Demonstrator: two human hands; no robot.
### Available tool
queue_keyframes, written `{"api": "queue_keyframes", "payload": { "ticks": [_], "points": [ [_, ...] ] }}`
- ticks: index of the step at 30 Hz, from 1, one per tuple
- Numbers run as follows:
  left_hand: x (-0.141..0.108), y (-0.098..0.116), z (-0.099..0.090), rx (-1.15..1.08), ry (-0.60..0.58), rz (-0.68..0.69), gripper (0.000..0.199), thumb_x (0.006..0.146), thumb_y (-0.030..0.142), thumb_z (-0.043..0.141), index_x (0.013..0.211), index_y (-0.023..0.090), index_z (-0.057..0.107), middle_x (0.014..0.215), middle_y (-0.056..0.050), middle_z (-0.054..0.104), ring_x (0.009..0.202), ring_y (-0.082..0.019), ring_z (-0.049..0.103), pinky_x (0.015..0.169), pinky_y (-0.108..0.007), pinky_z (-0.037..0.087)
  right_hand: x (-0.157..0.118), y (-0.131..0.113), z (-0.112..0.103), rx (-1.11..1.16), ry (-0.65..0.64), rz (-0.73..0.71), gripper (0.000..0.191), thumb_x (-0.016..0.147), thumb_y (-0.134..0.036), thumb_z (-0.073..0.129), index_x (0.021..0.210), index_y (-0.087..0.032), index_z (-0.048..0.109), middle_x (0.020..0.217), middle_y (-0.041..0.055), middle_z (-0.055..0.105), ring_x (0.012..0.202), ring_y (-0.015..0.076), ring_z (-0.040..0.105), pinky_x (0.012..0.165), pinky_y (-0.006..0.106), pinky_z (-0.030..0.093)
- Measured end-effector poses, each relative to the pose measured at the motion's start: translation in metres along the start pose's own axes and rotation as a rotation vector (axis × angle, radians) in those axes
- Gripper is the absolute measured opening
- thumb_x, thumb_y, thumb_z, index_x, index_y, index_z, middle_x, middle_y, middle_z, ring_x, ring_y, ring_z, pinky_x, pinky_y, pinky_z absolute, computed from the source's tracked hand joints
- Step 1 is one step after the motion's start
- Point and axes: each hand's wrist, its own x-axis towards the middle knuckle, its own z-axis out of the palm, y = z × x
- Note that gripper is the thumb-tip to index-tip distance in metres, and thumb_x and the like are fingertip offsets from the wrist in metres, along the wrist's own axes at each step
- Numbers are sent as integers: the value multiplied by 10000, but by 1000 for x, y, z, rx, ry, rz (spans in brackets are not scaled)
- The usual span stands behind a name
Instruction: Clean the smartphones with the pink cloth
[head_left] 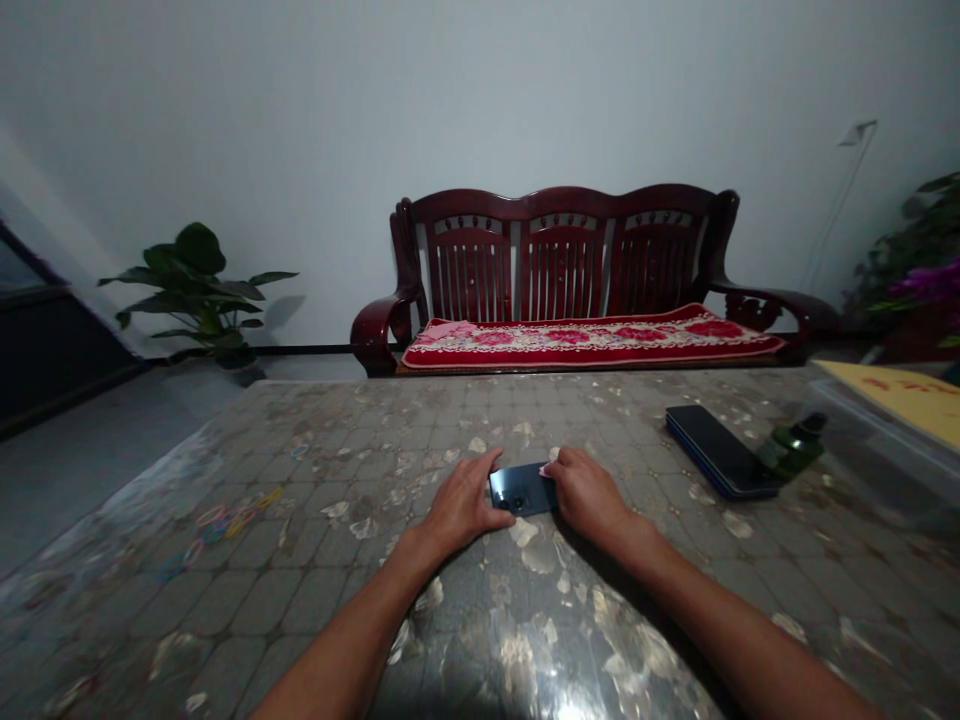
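Observation:
A dark smartphone (525, 487) lies back side up on the patterned tabletop, its camera lenses showing near the lower left. Around its left end my left hand (466, 500) is closed, thumb along the near edge and fingers at the far edge. My right hand (589, 497) is closed over the phone's right end, pressing a small pink piece of cloth or tissue (546, 470) onto the back. Most of that piece is hidden under the fingers.
Colourful rubber bands (225, 520) lie at the left. On the right are a dark phone-like slab (716, 450), a green bottle (795, 447) and a clear plastic box (877, 470) with a yellow paper (900, 390). Beyond the table (360, 410) stands a wooden bench (566, 240).

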Motion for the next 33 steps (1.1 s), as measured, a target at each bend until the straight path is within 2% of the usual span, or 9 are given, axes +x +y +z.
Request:
{"api": "queue_keyframes", "payload": {
  "ticks": [6, 10, 17, 23, 29, 33],
  "points": [
    [1, -5, 5, -4, 34, 13, 989, 616, 271, 869, 1490, 190, 413, 1255, -97, 663, 1186, -310, 585, 1017, -409, 450, 12, -26, 2, 28, -30, -98, 265, 963, -150, 494, 1040, -148, 748, 1028, 119, 668, 967, 225, 590, 837, 286, 404],
    [1, -5, 6, 3, 34, 0, 1010, 608, 269, 876, 1497, 194, 402, 1275, -109, 659, 1210, -322, 573, 1021, -417, 449, 19, -37, 7, 33, -40, -187, 242, 954, -162, 516, 1047, -172, 739, 1047, 103, 657, 988, 216, 579, 840, 279, 409],
    [4, -10, 8, 11, 50, 28, 1066, 566, 297, 902, 1494, 182, 391, 1329, -135, 615, 1225, -337, 559, 1052, -446, 428, 28, -41, 15, 5, -5, -141, 253, 960, -179, 502, 1050, -149, 736, 1057, 129, 648, 1007, 235, 576, 861, 299, 428],
    [6, -11, 10, -34, 58, 21, 1090, 549, 275, 902, 1501, 181, 380, 1352, -150, 598, 1240, -347, 558, 1068, -460, 419, 28, -45, 10, 44, -39, -211, 260, 918, -125, 522, 1048, -177, 741, 1065, 108, 655, 1014, 221, 566, 848, 279, 426],
    [6, -9, 7, -42, 46, -2, 1126, 550, 284, 913, 1515, 135, 352, 1280, -149, 642, 1210, -343, 579, 1051, -441, 432, 32, -44, 10, 25, -16, -122, 278, 921, -118, 518, 1074, -159, 747, 1056, 124, 653, 1038, 240, 560, 842, 292, 419],
    [6, -9, 8, -35, 49, -9, 1124, 549, 285, 909, 1515, 153, 349, 1321, -153, 622, 1235, -347, 566, 1060, -441, 425, 34, -39, 15, 66, 3, -231, 276, 920, -106, 515, 1041, -175, 754, 991, 96, 644, 971, 216, 557, 800, 276, 405]
  ]
}}
